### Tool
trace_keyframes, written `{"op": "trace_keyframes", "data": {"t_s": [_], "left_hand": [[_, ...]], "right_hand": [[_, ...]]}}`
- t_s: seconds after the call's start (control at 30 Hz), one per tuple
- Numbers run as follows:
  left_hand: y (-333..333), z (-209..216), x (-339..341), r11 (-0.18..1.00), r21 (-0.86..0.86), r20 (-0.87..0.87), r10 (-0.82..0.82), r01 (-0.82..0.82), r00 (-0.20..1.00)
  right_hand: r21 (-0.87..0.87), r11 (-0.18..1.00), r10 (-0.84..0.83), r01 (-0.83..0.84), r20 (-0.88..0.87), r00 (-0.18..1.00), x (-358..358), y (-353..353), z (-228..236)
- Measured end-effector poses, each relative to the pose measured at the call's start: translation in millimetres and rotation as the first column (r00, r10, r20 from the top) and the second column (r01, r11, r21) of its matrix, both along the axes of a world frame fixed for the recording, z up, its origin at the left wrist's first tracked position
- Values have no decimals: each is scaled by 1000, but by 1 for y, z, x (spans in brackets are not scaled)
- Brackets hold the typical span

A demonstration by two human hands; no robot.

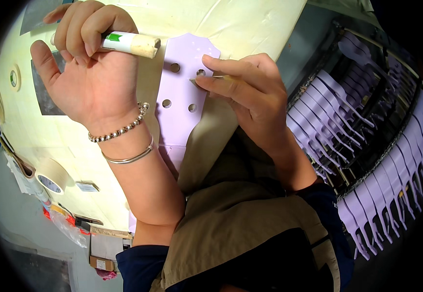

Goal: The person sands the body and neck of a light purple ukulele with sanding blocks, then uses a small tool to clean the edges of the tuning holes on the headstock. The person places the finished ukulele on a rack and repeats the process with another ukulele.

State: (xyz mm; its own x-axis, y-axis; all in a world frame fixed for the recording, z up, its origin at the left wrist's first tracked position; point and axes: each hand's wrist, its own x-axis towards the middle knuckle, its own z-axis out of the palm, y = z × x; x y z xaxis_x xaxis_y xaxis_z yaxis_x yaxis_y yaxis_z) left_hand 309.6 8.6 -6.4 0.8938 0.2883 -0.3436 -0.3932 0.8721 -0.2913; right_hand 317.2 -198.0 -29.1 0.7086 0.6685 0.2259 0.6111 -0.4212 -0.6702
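A lilac, flat leather-like piece [184,53] with several round holes lies on the table in front of me. My left hand [92,58], raised beside it with the palm turned up, has its fingers curled over a white tube with a green mark and a rough cream end [132,44]. Over the right side of the lilac piece, my right hand [250,85] pinches a thin pale stick-like tool [217,76]. The tool's tip is close to a hole in the upper right; whether it touches the piece I cannot tell.
Many lilac strap pieces [318,107] hang on a black rack [357,170] at my right. The cream-covered table [90,131] carries tape rolls [51,175] along its left side. Below that stand a cardboard box [102,263] and a clear plastic bag [69,228].
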Motion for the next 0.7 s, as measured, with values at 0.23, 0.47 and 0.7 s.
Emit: {"op": "trace_keyframes", "data": {"t_s": [0.23, 0.47, 0.7], "left_hand": [[1, -2, 1, 1000, 17, -8, 10, -10, 1000], [13, -2, -5, 997, -27, 0, 77, -77, 997], [19, -1, -7, 990, -100, 11, 101, -100, 995]], "right_hand": [[-9, 1000, 12, -12, 19, 1000, 0, 1, 0], [45, 998, 34, -36, 53, 998, 2, 6, 3], [9, 999, 41, -43, 151, 988, -3, 21, -4]]}}
